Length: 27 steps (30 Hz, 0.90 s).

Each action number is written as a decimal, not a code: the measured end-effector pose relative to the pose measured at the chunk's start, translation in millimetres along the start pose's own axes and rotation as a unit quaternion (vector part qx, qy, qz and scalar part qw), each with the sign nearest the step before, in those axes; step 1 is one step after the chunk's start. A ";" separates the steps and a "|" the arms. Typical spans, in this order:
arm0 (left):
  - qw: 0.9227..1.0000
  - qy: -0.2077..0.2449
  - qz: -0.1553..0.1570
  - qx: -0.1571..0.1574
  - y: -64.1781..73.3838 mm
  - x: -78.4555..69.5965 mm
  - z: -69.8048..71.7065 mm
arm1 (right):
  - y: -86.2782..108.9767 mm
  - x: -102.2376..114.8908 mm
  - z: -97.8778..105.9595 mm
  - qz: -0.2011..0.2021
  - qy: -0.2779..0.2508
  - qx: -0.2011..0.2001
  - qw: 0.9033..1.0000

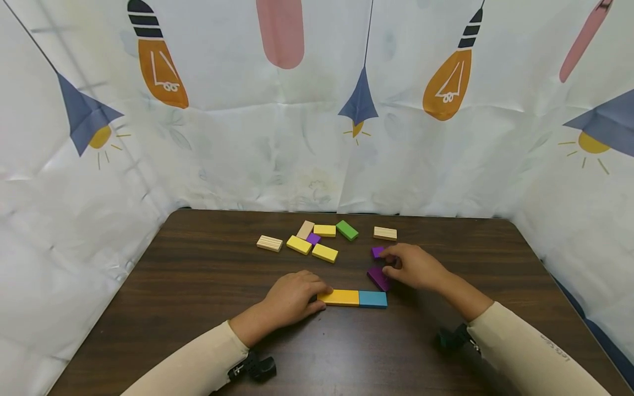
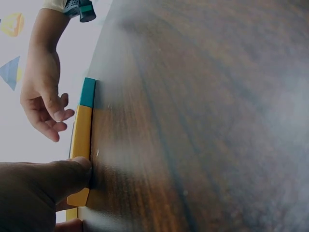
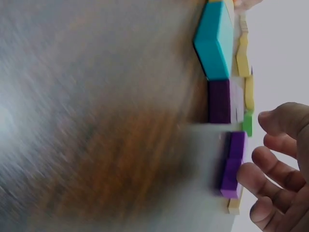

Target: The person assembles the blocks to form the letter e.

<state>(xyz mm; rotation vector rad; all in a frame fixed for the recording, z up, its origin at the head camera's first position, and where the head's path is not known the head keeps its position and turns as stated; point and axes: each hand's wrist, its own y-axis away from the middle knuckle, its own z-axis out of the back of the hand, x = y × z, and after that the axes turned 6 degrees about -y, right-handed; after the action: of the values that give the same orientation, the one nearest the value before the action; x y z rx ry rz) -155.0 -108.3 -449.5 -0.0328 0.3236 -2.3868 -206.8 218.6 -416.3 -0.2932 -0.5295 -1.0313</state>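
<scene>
My left hand [image 1: 295, 297] holds the left end of a yellow block [image 1: 344, 297], with the thumb along its near side. A blue block [image 1: 373, 299] sits end to end with it on the right. Behind the blue block, a dark purple block [image 1: 378, 278] lies at a slant. My right hand [image 1: 415, 266] hovers beside a smaller purple block [image 1: 377, 252], thumb and forefinger apart. In the right wrist view, that hand's fingers are loosely bent next to the purple piece [image 3: 232, 166], with nothing between thumb and forefinger.
Farther back on the dark wooden table [image 1: 208, 308] lie several yellow blocks [image 1: 324, 253], a purple block [image 1: 313, 238], a green block [image 1: 347, 230] and plain wooden blocks [image 1: 269, 243]. Another plain wooden block [image 1: 384, 234] lies behind the right hand. A patterned cloth [image 1: 307, 148] hangs behind the table.
</scene>
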 end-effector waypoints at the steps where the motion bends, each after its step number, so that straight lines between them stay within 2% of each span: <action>1: 1.000 0.000 0.000 0.000 -0.1 0.2 0.0 | -1.7 -0.9 1.9 -0.001 0.003 -0.002 1.000; 8: 1.000 0.004 0.008 0.013 -0.3 -0.4 1.5 | -12.2 -4.6 6.8 -0.010 0.004 -0.005 1.000; 17: 1.000 0.001 0.009 0.017 0.4 -1.0 1.3 | -11.7 -2.1 -8.6 0.022 -0.017 0.048 0.998; 27: 1.000 -0.004 0.004 0.009 0.6 0.0 0.5 | -10.7 4.1 -15.6 0.038 -0.018 0.053 0.998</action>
<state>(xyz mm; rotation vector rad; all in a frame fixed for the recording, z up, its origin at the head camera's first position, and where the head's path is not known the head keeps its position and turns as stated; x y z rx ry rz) -154.6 -108.9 -449.1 -0.0313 0.2971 -2.3802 -210.1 203.0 -427.3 -0.2364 -0.5986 -0.9225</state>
